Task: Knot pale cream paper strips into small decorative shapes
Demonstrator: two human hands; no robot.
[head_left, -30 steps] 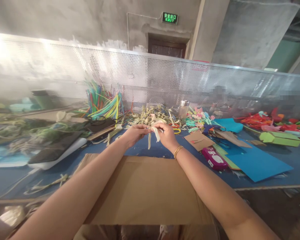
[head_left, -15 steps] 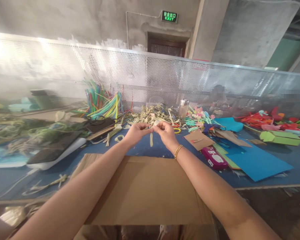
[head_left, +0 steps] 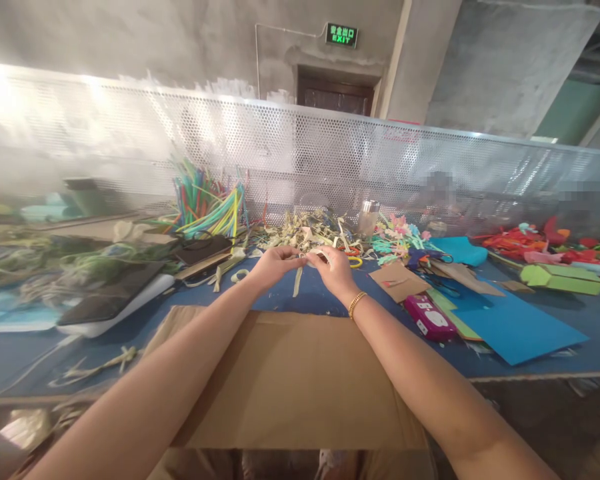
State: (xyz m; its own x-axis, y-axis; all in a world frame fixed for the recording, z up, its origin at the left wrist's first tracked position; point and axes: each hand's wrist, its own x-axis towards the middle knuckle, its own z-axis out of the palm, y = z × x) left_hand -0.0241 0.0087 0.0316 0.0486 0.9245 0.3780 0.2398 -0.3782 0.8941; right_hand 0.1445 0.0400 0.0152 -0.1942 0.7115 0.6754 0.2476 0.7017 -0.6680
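Over the far edge of a brown cardboard sheet (head_left: 300, 380), my two hands meet at the fingertips. Between them is a thin pale strip (head_left: 297, 281), its tail hanging below the fingers. My left hand (head_left: 279, 265) pinches it from the left, thumb and fingers together. From the right, my right hand (head_left: 332, 268) pinches it too, with a gold bracelet on that wrist. Whether the strip is paper or ribbon I cannot tell. Just behind the fingers lies a heap of pale, dry-looking scraps (head_left: 300, 228).
Colourful pipe cleaners (head_left: 205, 203) stand at back left. A roll of tape (head_left: 239, 275) lies left of my hands. To the right are a purple box (head_left: 430, 317), blue sheets (head_left: 520, 327), a green folded paper piece (head_left: 563, 279) and red scraps (head_left: 515, 237). A perforated metal screen (head_left: 325, 147) borders the back.
The strip's hanging tail has swung slightly left. My right-hand fingers have shifted a little, and the pale piece above them now lies lower along the fingers. My left hand stays nearly in place.
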